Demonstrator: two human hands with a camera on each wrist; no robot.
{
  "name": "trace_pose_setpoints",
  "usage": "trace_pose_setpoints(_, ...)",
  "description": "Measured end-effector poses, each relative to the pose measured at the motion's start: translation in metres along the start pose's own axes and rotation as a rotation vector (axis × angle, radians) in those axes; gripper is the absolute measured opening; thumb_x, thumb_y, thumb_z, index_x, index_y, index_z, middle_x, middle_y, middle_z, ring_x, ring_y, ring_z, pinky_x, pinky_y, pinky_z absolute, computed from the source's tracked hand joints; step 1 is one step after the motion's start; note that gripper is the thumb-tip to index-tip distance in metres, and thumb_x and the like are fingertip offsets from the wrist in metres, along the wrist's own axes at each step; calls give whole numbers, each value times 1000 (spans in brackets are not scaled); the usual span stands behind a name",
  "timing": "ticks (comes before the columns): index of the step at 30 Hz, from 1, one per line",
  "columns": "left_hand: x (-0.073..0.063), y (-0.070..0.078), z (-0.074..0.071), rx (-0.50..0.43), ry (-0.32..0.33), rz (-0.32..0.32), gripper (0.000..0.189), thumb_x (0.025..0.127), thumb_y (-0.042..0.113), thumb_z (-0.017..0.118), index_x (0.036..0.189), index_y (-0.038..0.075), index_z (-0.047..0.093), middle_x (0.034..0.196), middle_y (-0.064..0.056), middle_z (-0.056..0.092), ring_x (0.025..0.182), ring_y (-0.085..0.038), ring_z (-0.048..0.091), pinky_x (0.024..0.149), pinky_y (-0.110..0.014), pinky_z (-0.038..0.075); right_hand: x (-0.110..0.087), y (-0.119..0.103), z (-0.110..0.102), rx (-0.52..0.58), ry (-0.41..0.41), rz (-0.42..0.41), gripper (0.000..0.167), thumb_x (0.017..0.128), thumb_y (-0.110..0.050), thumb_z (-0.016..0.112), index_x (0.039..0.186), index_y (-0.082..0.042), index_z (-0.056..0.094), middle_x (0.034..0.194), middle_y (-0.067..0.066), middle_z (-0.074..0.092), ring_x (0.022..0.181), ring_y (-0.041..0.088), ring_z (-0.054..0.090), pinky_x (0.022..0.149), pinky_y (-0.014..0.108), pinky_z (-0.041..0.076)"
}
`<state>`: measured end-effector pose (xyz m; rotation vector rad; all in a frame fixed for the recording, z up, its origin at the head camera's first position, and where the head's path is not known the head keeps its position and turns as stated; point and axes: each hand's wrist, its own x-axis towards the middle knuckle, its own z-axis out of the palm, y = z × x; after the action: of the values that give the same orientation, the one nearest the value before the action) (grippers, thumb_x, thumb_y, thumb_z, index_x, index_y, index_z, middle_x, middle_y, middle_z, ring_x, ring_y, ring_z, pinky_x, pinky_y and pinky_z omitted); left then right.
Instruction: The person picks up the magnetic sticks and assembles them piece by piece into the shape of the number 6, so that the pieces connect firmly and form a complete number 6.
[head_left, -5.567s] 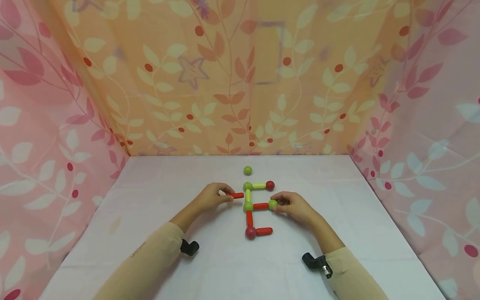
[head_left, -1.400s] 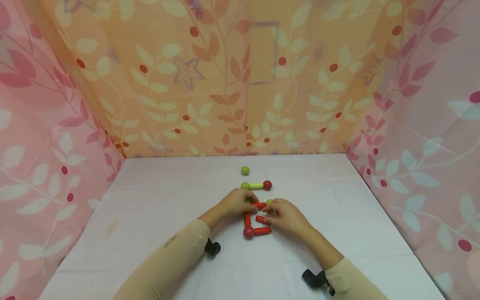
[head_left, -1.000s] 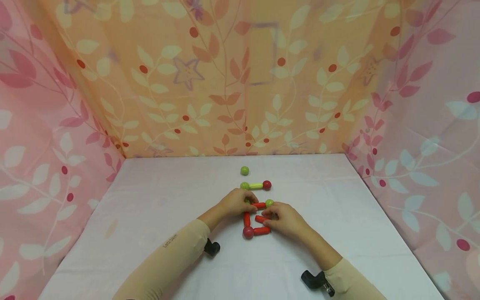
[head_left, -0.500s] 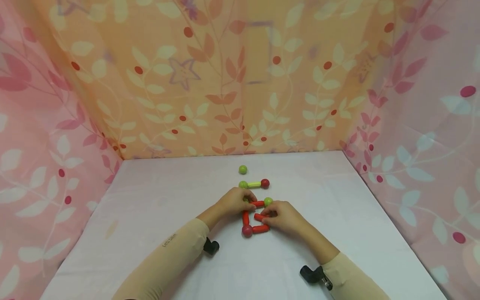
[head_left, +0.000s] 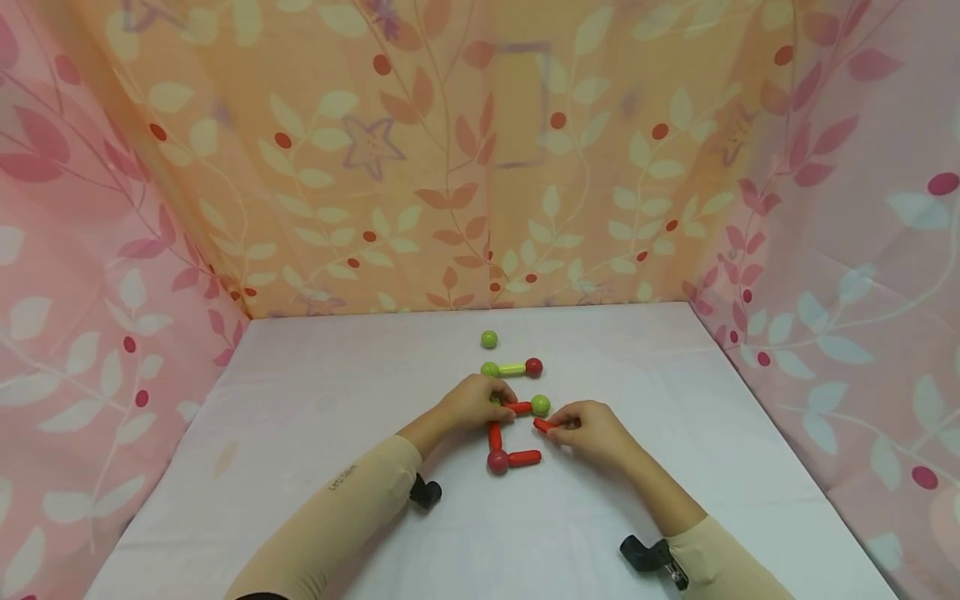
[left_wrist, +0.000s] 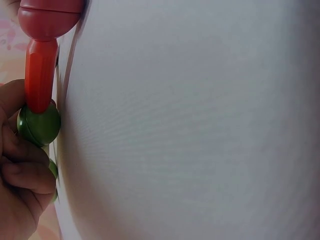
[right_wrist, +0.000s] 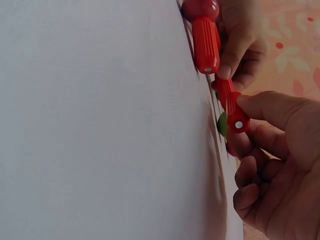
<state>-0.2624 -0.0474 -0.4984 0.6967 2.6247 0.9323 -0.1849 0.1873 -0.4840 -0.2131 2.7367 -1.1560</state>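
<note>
Magnetic building rods and balls lie joined on the white table. My left hand (head_left: 471, 402) grips the middle green ball (left_wrist: 39, 124), largely covering it in the head view. From that ball a red rod (head_left: 519, 407) runs right to another green ball (head_left: 541, 405). A second red rod (head_left: 495, 435) leads down to a dark red ball (head_left: 498, 462), which has a red rod (head_left: 525, 458) on its right. Between thumb and fingers, my right hand (head_left: 588, 431) pinches a separate red rod (right_wrist: 238, 114), its silvery end showing in the right wrist view.
Beyond my left hand, a green ball (head_left: 490, 369), a yellow-green rod (head_left: 512, 369) and a red ball (head_left: 533, 367) form a row. A lone green ball (head_left: 489, 339) sits farther back. Patterned cloth (head_left: 420, 208) walls the white table (head_left: 337, 350) at the back and sides.
The red rod first in my left hand is now in my right, which has just drawn it rightward. My left hand has moved from the left side onto the middle green ball.
</note>
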Motion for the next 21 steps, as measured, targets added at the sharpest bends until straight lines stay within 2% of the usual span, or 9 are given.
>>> trace_pose_setpoints(12, -2, 3, 0, -2, 4, -2, 16, 74, 36, 74, 88, 31, 67, 80, 15, 61, 78, -9, 52, 65, -26, 44, 3, 13, -5, 44, 63, 143, 12, 75, -32, 74, 82, -23, 71, 78, -5, 64, 70, 17, 52, 57, 30, 44)
trace_pose_setpoints(17, -3, 6, 0, -21, -3, -24, 16, 75, 34, 75, 88, 29, 68, 80, 13, 61, 77, -10, 52, 64, -26, 45, 3, 13, -4, 75, 63, 165, 14, 75, -32, 74, 82, -20, 71, 79, -3, 64, 70, 17, 51, 57, 30, 43)
trace_pose_setpoints(21, -2, 5, 0, -1, 7, -47, 16, 74, 36, 75, 87, 32, 67, 82, 16, 60, 78, -10, 52, 65, -26, 44, 4, 11, -2, 79, 51, 164, 14, 75, -33, 74, 81, -20, 72, 79, -4, 64, 71, 17, 51, 58, 29, 42)
